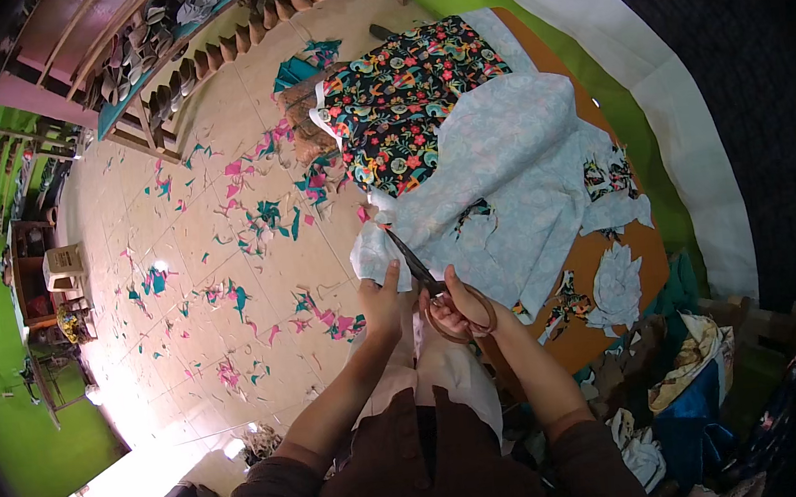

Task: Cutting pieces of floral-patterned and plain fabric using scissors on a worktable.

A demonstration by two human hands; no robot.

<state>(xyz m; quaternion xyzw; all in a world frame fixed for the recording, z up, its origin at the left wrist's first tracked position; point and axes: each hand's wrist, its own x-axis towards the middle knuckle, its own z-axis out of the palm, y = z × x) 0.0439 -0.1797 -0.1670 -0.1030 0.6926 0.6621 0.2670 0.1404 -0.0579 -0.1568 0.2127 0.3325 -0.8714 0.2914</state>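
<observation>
My right hand (461, 305) grips a pair of scissors (406, 252) by its large brown loop handles. The dark blades point away from me and lie over the near left end of a pale blue-white fabric (514, 172). I cannot make out whether the blades are apart. My left hand (382, 299) pinches the near left edge of that fabric, close beside the blades; its fingertips are partly hidden. Beyond it, on the orange-brown table (637, 296), lies a black fabric with a bright floral print (404, 96). Small floral and pale cut pieces (615, 288) rest at the table's right side.
Pink and teal scraps (267, 217) litter the tiled floor at left. Shoe forms line a shelf (147, 86) at the far left. A pale stool (63, 266) stands by the green wall. Heaped cloth (692, 365) lies at the lower right, near a white curtain (695, 175).
</observation>
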